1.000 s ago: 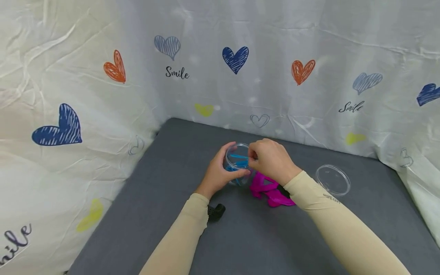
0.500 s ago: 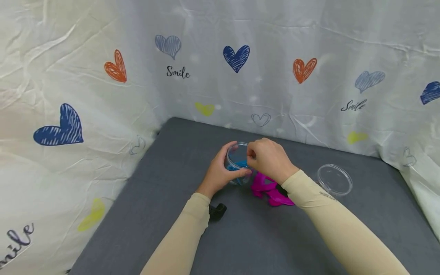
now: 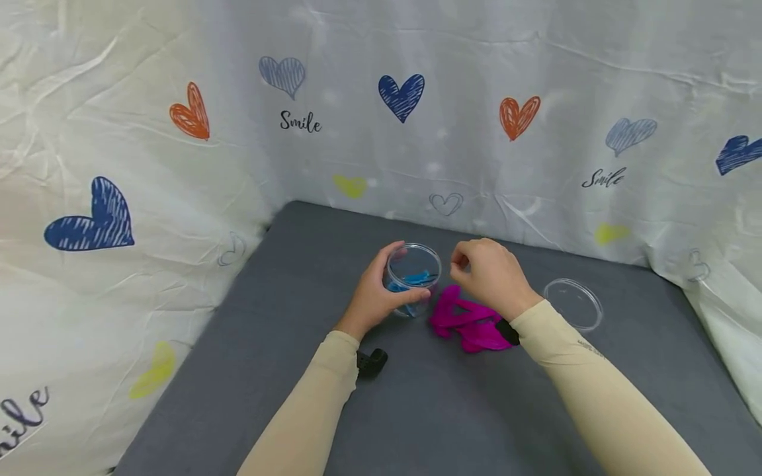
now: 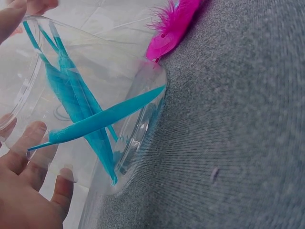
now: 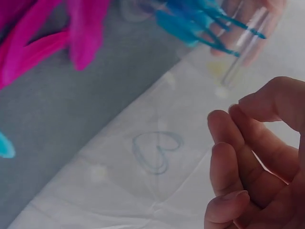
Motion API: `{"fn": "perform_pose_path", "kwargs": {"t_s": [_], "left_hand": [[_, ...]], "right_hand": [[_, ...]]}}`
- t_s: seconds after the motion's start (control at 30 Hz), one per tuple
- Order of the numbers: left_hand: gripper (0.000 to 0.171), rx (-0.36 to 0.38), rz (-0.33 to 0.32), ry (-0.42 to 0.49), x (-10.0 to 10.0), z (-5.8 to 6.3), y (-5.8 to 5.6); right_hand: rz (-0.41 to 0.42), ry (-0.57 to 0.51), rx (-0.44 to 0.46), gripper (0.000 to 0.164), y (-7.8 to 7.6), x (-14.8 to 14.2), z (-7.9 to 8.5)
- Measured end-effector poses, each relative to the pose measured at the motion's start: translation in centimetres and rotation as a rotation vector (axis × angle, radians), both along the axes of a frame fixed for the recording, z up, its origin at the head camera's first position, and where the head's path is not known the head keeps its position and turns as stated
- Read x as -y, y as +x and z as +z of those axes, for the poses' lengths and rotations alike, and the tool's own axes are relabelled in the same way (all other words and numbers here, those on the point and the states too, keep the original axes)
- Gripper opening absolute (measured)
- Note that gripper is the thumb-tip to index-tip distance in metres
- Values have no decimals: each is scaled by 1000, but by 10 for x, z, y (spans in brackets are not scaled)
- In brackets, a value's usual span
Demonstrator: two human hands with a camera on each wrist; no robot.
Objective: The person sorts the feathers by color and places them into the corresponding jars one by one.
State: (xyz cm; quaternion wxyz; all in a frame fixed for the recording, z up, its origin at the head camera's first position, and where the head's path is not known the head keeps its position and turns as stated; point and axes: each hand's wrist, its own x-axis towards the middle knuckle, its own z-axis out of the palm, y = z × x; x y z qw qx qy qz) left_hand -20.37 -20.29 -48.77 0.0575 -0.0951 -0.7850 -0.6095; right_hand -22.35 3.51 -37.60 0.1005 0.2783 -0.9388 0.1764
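Observation:
My left hand [image 3: 378, 294] grips a clear round jar [image 3: 439, 271], thumb across the near side and fingers round the far side. Several blue feathers [image 4: 78, 98] lean inside it; one of them [image 4: 102, 119] lies crosswise over the others in the left wrist view. The jar's mouth is uncovered. Just right of the rim hovers my right hand [image 3: 491, 274], fingers loosely curled, thumb near the index fingertip, with nothing visible between them. Below it lie magenta feathers [image 3: 467, 324] on the grey cloth.
A clear round lid [image 3: 573, 305] lies on the table to the right. Black wrist devices [image 3: 372, 362] show at both cuffs. A blue tip [image 5: 5, 145] appears at the left edge of the right wrist view. White printed curtains [image 3: 452, 152] border the table behind and at the sides.
My right hand has moved from over the jar's mouth to its right. The blue feather it pinched a second ago is no longer in its fingers. My left hand keeps holding the jar.

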Motion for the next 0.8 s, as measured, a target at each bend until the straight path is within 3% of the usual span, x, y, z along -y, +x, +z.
{"fn": "perform_pose_path", "kwargs": {"t_s": [0.47,0.8], "left_hand": [[102,-1,16,-35,-1,1,0],[101,4,18,-31,-3,0,-1]], "right_hand": [[-75,90,101,15,6,-42,-33],[-84,166,12,31,18,-62,-64]]}}
